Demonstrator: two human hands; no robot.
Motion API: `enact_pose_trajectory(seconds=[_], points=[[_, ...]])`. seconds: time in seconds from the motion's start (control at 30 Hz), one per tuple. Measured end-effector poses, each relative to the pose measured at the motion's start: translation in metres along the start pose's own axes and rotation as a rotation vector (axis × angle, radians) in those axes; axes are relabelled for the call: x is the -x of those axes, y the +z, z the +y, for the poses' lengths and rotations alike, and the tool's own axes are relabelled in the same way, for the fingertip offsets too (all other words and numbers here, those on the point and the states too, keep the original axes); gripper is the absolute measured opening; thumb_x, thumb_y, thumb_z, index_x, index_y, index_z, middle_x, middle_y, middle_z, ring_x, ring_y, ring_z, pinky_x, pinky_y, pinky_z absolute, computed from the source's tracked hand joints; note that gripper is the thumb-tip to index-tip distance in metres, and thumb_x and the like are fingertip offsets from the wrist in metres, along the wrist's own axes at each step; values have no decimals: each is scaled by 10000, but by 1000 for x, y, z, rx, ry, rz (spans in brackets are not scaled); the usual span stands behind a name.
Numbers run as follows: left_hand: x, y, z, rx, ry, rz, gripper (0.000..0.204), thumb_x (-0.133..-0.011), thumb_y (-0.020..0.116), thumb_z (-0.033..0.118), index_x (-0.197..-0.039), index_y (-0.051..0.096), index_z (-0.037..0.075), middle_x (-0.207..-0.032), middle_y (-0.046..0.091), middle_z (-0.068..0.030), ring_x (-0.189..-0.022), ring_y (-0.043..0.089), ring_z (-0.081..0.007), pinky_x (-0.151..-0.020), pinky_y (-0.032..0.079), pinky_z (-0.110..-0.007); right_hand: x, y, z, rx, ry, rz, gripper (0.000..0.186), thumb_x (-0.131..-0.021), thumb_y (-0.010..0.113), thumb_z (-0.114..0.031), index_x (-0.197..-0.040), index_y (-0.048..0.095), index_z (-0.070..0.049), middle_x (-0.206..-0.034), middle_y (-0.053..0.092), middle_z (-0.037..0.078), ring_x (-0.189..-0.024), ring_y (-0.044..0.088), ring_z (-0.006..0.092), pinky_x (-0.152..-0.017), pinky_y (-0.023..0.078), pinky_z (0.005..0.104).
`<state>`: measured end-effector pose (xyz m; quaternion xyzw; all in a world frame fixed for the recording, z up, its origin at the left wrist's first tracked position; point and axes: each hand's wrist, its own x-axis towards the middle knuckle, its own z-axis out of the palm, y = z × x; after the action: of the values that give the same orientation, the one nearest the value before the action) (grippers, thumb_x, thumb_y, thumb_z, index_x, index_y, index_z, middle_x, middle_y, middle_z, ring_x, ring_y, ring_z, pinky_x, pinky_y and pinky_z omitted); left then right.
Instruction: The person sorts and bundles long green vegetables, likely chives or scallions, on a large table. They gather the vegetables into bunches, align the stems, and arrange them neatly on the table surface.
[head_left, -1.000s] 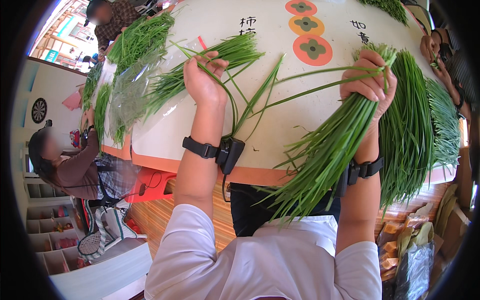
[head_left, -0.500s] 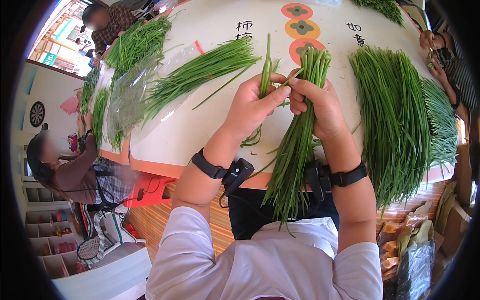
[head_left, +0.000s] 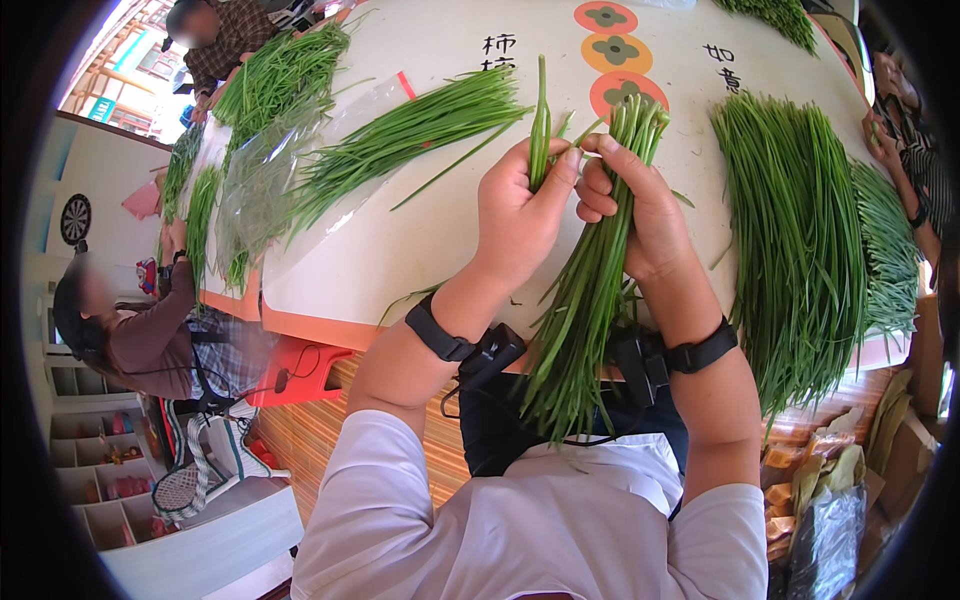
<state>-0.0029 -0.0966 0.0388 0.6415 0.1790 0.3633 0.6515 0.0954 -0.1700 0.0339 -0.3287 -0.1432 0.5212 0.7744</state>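
A thick bunch of garlic chives [head_left: 592,290] hangs from my right hand [head_left: 652,212], whose fingers wrap round it just below the pale cut ends. The long leaf tips droop past the table edge toward my lap. Close beside it, my left hand [head_left: 520,205] is closed on a few loose chive stalks [head_left: 541,110] that stick up above the fingers. Both thumbs and fingertips nearly meet at a thin strand by the bunch. A leaf trails out to the left behind my left forearm. Each wrist carries a black strap with a small device.
On the white table [head_left: 420,240], a pile of chives [head_left: 430,135] lies on a clear plastic bag [head_left: 265,190] to the left. A large chive pile [head_left: 790,230] covers the right side. Co-workers handle greens at the left and right edges. A red stool [head_left: 300,368] stands below the table.
My left hand has turned slightly more upright, and its stalks with it. The loose leaf now trails left of my forearm. My right hand keeps hold of the bunch.
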Motion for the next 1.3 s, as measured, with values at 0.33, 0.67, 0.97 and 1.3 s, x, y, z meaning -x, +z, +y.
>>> enact_pose_trajectory(seconds=[0.33,0.67,0.97,1.3], points=[[0,2,-14,-186,115,29,85,-876,515,55,-892,548,-21,-639,594,-48,-541,593,-100,-480,478,-219,-5,-3,7,102,-37,-39,121,-828,565,-147,-812,540,-29,-630,454,-5,-517,413,86,-484,354,231],[-2,-5,-19,-757,336,-10,112,-831,554,83,-920,567,17,-633,628,-58,-516,623,-151,-470,473,-252,-6,-3,6,29,15,32,113,-812,545,-129,-743,525,-42,-605,455,3,-509,415,93,-491,355,236],[-6,-10,-28,-531,209,-93,133,-835,526,83,-943,541,5,-641,638,-73,-572,639,-176,-507,479,-265,-10,-10,6,58,-6,76,120,-797,557,-118,-705,511,-57,-606,471,10,-513,432,100,-491,370,246],[-4,-5,-22,-782,327,-36,130,-798,557,71,-920,535,35,-588,595,-74,-502,589,-228,-462,446,-302,-9,-5,10,116,-18,106,113,-815,592,-166,-797,557,-61,-660,508,-10,-555,459,77,-513,388,228]])
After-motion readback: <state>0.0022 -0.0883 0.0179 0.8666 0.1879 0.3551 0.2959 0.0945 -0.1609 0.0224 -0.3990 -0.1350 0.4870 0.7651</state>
